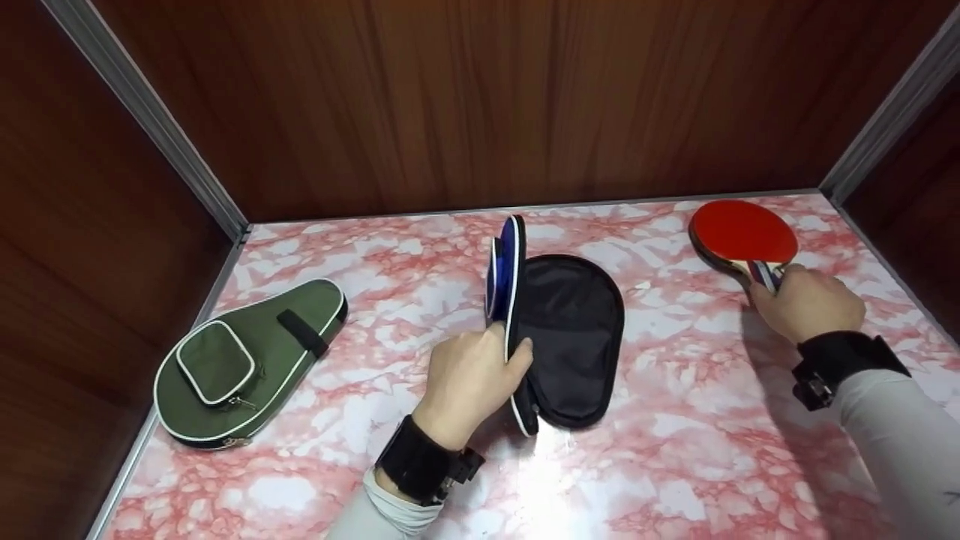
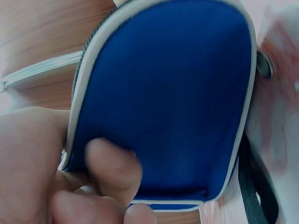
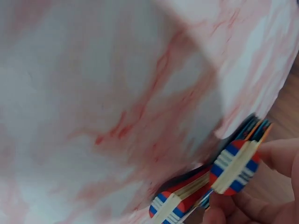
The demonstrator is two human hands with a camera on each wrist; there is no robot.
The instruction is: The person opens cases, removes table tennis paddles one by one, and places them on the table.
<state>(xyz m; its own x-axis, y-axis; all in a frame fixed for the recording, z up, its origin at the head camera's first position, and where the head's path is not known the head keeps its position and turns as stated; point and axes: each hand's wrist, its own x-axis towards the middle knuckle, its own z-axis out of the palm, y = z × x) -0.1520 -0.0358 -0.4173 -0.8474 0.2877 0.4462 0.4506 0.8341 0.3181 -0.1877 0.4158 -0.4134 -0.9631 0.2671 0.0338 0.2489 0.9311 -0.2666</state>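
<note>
A blue table tennis bat case [image 1: 513,259] with white piping lies unzipped on the table. Its front cover is raised on edge, and the black inside [image 1: 571,345] faces up to the right. My left hand [image 1: 466,386] grips the raised cover near its middle; in the left wrist view the fingers curl at the blue pocket [image 2: 173,88]. At the far right, my right hand [image 1: 814,304] holds a red-faced table tennis bat [image 1: 742,231] by its handle. The right wrist view shows that striped handle [image 3: 235,167] between thumb and fingers, with a second handle [image 3: 166,207] just below.
A green bat case [image 1: 300,367] with white piping, a zipped pocket and a black strap lies at the left. Brown wood-grain panels [image 1: 480,105] with grey metal edging enclose the back and sides of the pink marbled table [image 1: 675,465].
</note>
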